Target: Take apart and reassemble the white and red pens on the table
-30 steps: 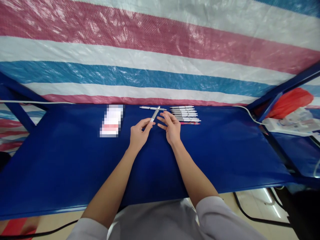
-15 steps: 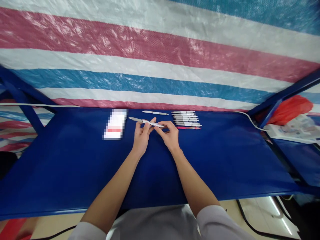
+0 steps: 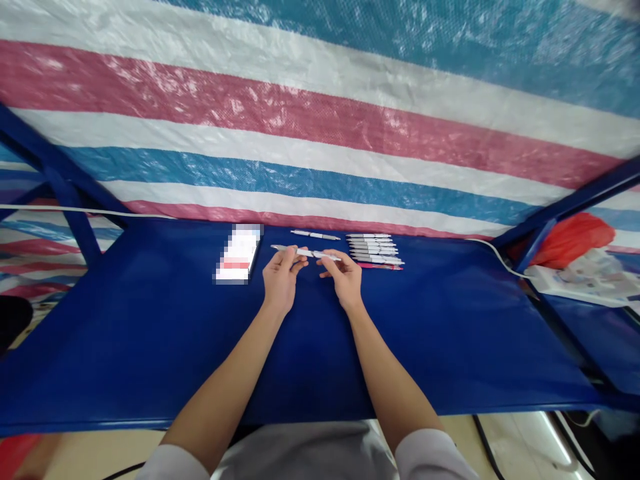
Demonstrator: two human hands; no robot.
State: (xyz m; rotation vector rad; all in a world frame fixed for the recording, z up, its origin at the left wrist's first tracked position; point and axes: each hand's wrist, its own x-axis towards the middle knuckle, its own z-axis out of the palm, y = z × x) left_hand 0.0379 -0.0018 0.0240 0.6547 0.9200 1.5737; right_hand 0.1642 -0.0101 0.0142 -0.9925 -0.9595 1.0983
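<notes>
Between my two hands a slim white-and-grey pen (image 3: 313,253) is held just above the blue tabletop, nearly level and lying left to right. My left hand (image 3: 280,283) pinches its left part, thumb on top and fingers curled beneath. The fingertips of my right hand (image 3: 346,280) close on the right end. Behind the pen, one similar pen (image 3: 315,235) lies alone on the table. A neat row of several white-and-grey pens (image 3: 373,248) lies beyond my right hand, with a red pen (image 3: 380,267) at its near side.
A phone-like rectangle with a blurred bright face (image 3: 239,255) lies left of my hands on the blue table (image 3: 165,333). Striped plastic sheeting (image 3: 320,120) hangs behind. A red plastic bag (image 3: 570,240) and a white power strip (image 3: 565,283) are at the right, beside the blue frame.
My hands have spread slightly apart along the pen, and the left fingers have curled under it. The pen lies a little more level. The whole view has shifted slightly.
</notes>
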